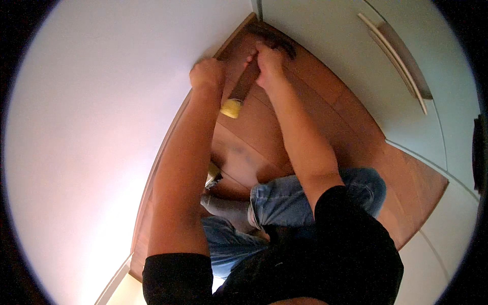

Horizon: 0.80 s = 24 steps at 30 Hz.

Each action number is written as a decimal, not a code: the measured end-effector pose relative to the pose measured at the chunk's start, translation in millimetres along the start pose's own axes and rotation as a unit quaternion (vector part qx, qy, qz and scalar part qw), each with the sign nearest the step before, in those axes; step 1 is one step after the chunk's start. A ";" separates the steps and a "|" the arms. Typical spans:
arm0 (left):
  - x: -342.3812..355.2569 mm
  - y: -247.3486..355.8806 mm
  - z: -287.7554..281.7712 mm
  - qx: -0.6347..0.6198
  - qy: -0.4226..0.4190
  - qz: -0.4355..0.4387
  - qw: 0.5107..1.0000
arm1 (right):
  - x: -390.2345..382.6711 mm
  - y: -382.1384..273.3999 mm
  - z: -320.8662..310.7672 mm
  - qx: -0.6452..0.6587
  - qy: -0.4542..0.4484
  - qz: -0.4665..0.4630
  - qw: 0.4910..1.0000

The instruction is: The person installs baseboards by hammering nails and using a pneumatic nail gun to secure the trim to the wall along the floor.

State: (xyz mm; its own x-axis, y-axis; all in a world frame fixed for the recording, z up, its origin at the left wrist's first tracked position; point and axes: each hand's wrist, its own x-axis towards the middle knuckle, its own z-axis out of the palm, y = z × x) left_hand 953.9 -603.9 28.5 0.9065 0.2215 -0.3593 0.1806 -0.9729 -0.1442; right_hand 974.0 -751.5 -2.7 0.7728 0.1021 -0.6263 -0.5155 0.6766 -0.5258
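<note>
My right hand is wrapped round a hammer, close to its dark head near the far corner. The brown handle slants back toward me and ends in a yellow butt. Against the white wall, at the wooden baseboard, my left hand is closed with its fingers curled. Its fingertips are turned away, so what it holds, if anything, is hidden. The two hands are a short way apart, with the hammer on the right hand's side.
A white wall rises on the left. Pale cabinet fronts with a long bar handle stand on the right. Beside my grey-socked foot, a small yellow and black thing lies on the wooden floor, partly behind my left forearm.
</note>
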 end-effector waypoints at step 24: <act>5.3 -7.4 10.2 -0.048 0.021 0.015 0.998 | -6.3 -92.8 74.7 -0.072 -0.514 -0.359 0.776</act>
State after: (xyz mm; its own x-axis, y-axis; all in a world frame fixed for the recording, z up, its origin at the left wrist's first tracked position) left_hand 953.5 -594.9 18.3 0.9271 0.1909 -0.3227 0.1870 -0.9814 -0.0433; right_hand 1044.6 -760.4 93.0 0.7294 0.3141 0.6078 0.2050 0.7472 -0.6322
